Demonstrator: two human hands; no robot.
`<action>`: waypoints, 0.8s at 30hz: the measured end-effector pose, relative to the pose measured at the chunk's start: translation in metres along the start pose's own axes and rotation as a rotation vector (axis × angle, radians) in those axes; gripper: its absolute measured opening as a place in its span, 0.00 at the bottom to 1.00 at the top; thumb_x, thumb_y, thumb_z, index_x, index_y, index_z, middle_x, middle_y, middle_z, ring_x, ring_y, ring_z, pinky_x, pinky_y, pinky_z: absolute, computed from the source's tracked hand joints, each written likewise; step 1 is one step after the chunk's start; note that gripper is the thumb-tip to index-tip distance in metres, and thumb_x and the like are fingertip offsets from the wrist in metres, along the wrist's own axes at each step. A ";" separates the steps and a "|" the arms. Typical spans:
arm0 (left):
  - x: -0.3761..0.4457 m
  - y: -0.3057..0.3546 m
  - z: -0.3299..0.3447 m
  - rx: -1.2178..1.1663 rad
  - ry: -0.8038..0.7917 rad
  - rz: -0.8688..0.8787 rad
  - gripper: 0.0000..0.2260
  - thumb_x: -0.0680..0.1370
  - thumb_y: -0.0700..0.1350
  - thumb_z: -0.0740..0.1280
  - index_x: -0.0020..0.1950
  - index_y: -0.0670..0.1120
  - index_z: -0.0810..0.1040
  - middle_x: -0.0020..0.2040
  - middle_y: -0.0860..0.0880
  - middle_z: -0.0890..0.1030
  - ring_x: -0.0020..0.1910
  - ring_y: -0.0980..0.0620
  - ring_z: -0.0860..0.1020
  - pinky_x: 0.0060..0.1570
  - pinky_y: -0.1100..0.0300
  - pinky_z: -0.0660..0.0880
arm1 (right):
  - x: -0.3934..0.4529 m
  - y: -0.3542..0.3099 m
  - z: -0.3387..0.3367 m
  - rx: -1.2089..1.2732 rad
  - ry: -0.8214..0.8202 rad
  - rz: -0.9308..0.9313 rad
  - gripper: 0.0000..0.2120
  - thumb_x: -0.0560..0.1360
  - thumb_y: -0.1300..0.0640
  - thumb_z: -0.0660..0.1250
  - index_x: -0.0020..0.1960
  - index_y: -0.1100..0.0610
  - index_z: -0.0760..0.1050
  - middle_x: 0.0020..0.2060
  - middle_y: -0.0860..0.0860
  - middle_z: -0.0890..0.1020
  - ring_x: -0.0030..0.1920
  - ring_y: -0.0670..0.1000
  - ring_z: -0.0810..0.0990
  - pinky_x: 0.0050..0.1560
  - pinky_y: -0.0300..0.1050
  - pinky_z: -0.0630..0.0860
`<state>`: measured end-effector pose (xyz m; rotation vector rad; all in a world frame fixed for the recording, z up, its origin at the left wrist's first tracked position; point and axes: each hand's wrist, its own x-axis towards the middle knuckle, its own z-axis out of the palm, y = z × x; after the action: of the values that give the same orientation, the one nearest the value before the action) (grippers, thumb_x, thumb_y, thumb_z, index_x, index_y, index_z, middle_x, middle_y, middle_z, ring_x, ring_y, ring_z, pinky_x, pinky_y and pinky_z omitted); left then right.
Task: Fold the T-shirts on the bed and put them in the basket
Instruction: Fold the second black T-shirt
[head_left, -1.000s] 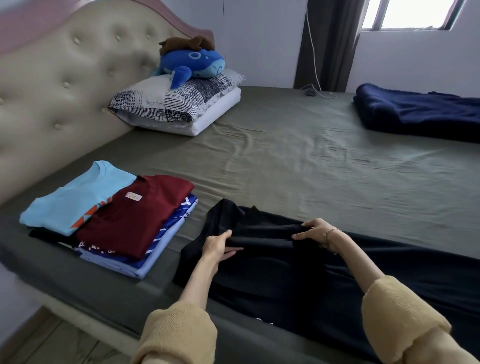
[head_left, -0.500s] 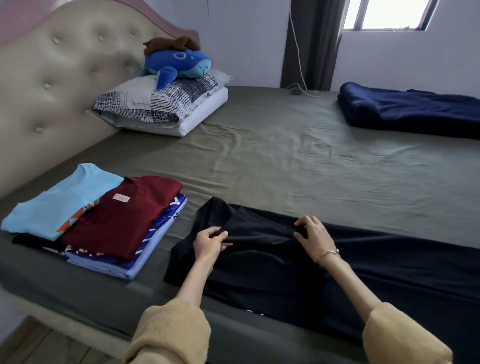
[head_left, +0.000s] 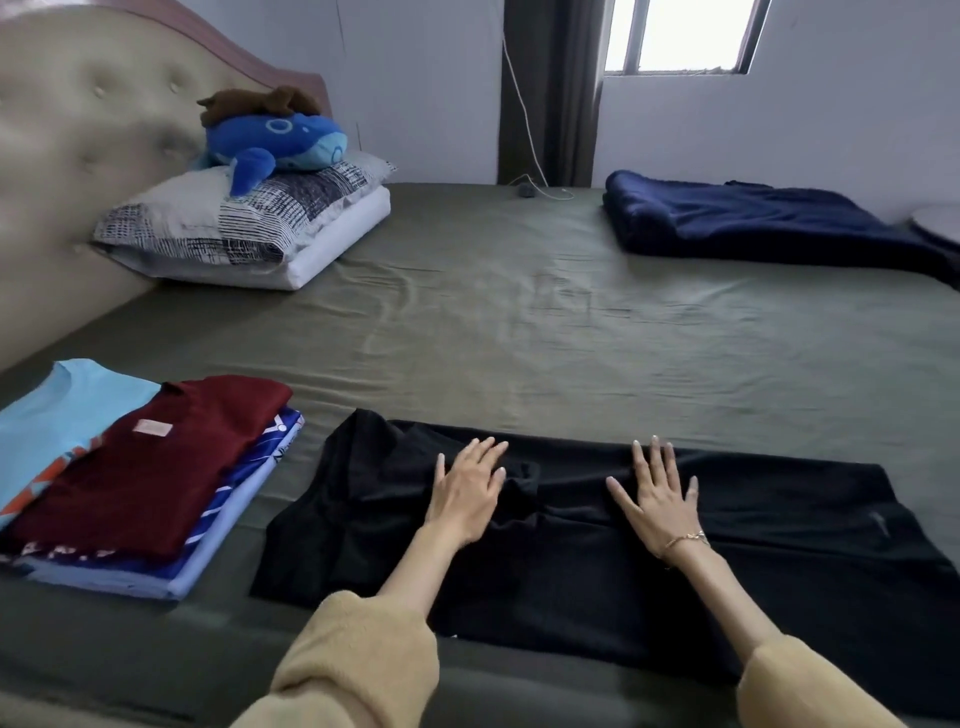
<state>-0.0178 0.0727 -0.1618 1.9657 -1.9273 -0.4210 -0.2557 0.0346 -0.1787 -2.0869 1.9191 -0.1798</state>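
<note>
Black shirt under both your palms, on the bed.

Your left hand and right hand lie flat on the shirt, fingers straight and spread, gripping nothing; a bracelet sits on your right wrist. Left of your left hand: stack of folded shirts, maroon on top, light blue beside it. Far beyond that hand: pillows with a blue plush. Far beyond your right hand: navy blanket. No basket in view.
</note>
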 end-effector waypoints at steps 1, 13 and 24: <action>0.004 0.009 0.005 0.004 -0.045 0.034 0.20 0.84 0.48 0.51 0.76 0.54 0.59 0.76 0.57 0.58 0.76 0.59 0.51 0.74 0.48 0.42 | -0.002 0.004 0.000 0.026 0.014 -0.036 0.36 0.79 0.40 0.52 0.76 0.51 0.35 0.74 0.48 0.34 0.74 0.48 0.31 0.72 0.61 0.39; 0.020 0.043 0.033 0.071 -0.182 0.121 0.20 0.84 0.49 0.50 0.77 0.57 0.56 0.77 0.59 0.52 0.76 0.61 0.47 0.74 0.50 0.39 | -0.011 0.049 -0.021 0.084 0.037 -0.471 0.18 0.64 0.55 0.63 0.54 0.53 0.76 0.46 0.44 0.74 0.46 0.44 0.73 0.50 0.43 0.74; 0.018 0.047 0.032 0.216 -0.187 0.095 0.21 0.84 0.54 0.47 0.78 0.56 0.51 0.78 0.58 0.50 0.76 0.61 0.45 0.73 0.45 0.37 | -0.026 0.085 -0.037 -0.199 0.166 -0.355 0.20 0.56 0.76 0.64 0.39 0.54 0.71 0.37 0.47 0.73 0.42 0.52 0.76 0.35 0.39 0.62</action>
<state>-0.0734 0.0529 -0.1684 2.0162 -2.2582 -0.3976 -0.3501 0.0497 -0.1667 -2.6125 1.6949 -0.2545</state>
